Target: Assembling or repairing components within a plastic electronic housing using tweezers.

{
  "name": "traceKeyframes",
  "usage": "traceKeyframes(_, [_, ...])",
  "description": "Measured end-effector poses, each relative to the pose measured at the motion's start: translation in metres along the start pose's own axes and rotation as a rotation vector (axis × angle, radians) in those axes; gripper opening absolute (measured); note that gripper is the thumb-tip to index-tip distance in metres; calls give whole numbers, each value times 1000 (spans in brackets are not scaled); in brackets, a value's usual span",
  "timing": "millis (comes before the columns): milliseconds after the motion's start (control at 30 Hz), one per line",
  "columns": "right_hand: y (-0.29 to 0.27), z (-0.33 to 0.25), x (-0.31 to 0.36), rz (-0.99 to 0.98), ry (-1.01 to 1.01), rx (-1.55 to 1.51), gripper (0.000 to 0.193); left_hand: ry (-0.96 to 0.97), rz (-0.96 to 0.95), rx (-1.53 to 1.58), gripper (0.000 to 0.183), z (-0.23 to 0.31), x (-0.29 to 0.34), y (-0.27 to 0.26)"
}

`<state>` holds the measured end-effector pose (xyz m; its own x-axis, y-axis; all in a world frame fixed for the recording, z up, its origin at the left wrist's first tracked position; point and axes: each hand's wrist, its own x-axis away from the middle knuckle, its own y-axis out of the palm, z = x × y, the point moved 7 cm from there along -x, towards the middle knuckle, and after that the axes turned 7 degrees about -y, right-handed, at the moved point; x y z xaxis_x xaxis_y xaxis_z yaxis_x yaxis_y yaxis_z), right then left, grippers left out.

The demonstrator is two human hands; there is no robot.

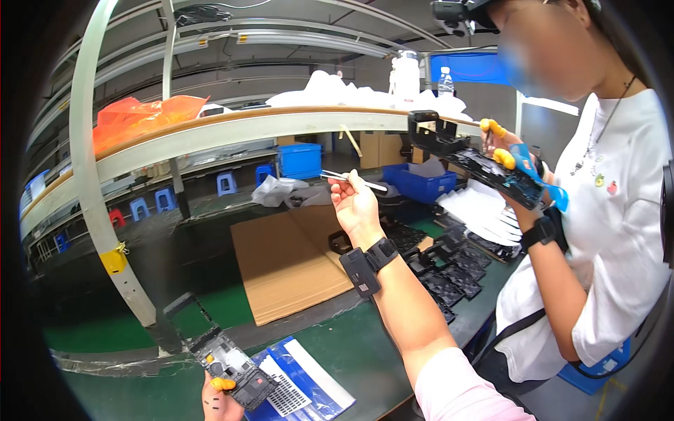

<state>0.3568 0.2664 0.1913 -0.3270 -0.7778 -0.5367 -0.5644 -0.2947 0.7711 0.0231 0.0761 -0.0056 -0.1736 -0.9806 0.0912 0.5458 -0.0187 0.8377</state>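
Note:
My left hand [219, 403], with orange finger cots, is closed on the lower end of a black plastic housing [237, 370] with a grey inner face and an open frame at its far end. My right hand [357, 209] is raised over the middle of the bench, palm up, pinching metal tweezers [376, 186] that point left. Whether anything sits at their tips is too small to tell. Beside the held housing lies a white sheet of small black stickers [289, 398], on a blue-and-white packet [319, 382].
Flat cardboard [288, 270] lies beyond the packet. Several black housings [453, 266] cover the bench at right. A co-worker [590, 210] stands close there, holding another housing [491, 168]. A metal post [88, 154] and shelf [253, 128] rise in front. Blue bins [300, 161] stand farther back.

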Motion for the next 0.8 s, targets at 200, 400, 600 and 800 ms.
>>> traceKeyframes(200, [-11,-47,8,0,-90,61,16,14,10,-34,47,-2,1,0])
traceKeyframes(400, [-3,-61,21,9,-85,62,16,-31,-43,15,60,-7,-4,-4])
traceKeyframes(600, [10,-59,46,-68,-49,53,15,12,-40,-75,30,-8,-4,-11])
traceKeyframes(800, [12,-65,53,-96,-55,62,13,-38,28,-6,31,-9,2,-17])
